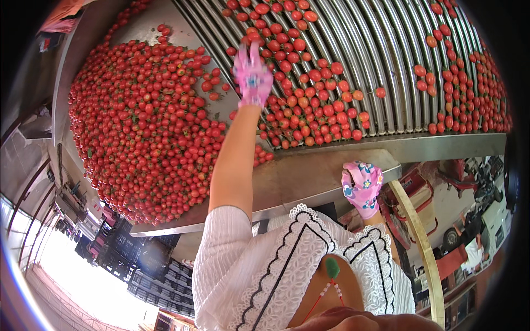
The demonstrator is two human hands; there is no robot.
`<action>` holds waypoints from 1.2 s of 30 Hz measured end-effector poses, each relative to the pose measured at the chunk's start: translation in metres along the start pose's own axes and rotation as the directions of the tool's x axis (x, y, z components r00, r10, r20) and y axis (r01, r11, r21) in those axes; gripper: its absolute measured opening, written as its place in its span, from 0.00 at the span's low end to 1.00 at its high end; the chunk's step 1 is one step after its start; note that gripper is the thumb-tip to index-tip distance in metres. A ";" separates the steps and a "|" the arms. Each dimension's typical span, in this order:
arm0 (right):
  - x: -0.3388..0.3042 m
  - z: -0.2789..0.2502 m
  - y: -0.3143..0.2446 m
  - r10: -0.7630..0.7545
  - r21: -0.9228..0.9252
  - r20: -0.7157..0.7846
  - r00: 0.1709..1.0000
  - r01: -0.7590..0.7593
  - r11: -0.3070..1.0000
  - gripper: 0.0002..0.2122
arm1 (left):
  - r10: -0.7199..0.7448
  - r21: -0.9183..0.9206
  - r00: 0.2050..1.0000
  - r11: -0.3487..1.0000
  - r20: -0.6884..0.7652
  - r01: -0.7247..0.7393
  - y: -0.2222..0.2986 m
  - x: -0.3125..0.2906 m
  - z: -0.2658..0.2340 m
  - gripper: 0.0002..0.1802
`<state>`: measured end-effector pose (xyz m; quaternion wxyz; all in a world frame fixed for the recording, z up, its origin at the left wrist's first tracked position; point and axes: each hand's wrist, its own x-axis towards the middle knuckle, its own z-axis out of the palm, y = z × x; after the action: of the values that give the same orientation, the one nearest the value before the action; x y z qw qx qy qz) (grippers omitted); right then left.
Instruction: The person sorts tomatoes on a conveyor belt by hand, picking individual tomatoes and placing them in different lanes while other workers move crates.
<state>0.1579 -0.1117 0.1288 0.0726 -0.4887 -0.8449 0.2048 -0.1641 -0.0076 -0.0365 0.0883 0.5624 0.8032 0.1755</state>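
Note:
My left hand, in a pink flowered glove, reaches over the left edge of the metal rollers. Its fingers are stretched out and slightly blurred, next to small red tomatoes lying on the rollers. No tomato shows in its grasp. In a matching glove, my right hand is at the near metal ledge, close to its right end. Its fingers are curled in, and whatever they may hold is hidden. A large heap of small red tomatoes fills the metal tray to the left of my left arm.
Long steel rollers run away from me, with more tomatoes at the right. A metal ledge borders the near side. Dark stacked crates stand at lower left. A pale bar and a person are at lower right.

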 end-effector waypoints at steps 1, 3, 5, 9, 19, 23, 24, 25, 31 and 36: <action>0.002 0.001 0.002 -0.026 0.013 -0.006 1.000 0.026 1.000 0.11 | 0.017 0.068 0.997 0.997 0.073 -0.022 0.004 0.023 -0.003 0.35; 0.002 0.001 0.000 -0.017 -0.011 -0.011 1.000 0.017 1.000 0.11 | 0.009 0.083 0.994 0.996 0.106 -0.017 0.013 0.057 0.010 0.26; 0.003 -0.002 -0.003 -0.013 -0.033 -0.007 1.000 0.013 0.999 0.10 | 0.029 0.025 0.986 0.999 0.163 -0.033 0.007 0.065 0.007 0.21; 0.003 -0.002 -0.003 -0.010 -0.013 -0.006 1.000 0.010 1.000 0.11 | -0.048 0.093 0.985 0.995 0.166 0.033 -0.024 0.031 0.005 0.18; 0.000 0.002 -0.004 0.012 0.019 -0.045 0.999 -0.011 1.000 0.10 | 0.150 -0.122 0.975 0.984 0.165 -0.130 0.004 -0.079 -0.002 0.25; 0.002 0.000 -0.007 -0.002 -0.018 -0.047 0.999 0.001 1.000 0.08 | 0.394 -0.245 0.885 0.910 0.250 -0.336 0.042 -0.109 0.003 0.25; 0.000 0.000 -0.005 -0.003 -0.012 -0.053 0.999 0.003 1.000 0.08 | 0.441 -0.168 0.848 0.897 0.295 -0.408 0.040 -0.121 0.001 0.23; 0.000 -0.001 -0.005 -0.005 -0.002 -0.060 0.998 0.005 1.000 0.08 | 0.408 -0.213 0.824 0.912 0.392 -0.351 0.032 -0.134 0.003 0.22; -0.002 0.000 -0.007 -0.002 -0.013 -0.101 0.995 0.001 1.000 0.06 | 0.070 -0.147 0.768 0.989 0.637 0.032 -0.024 -0.182 -0.019 0.20; 0.001 -0.001 -0.008 0.011 0.008 -0.082 0.997 -0.010 1.000 0.05 | -0.015 -0.153 0.739 0.975 0.674 0.160 -0.047 -0.191 -0.024 0.21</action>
<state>0.1510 -0.1139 0.1331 0.1078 -0.5008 -0.8379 0.1882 -0.1456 -0.2051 -0.0427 0.4344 0.5375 0.7218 0.0378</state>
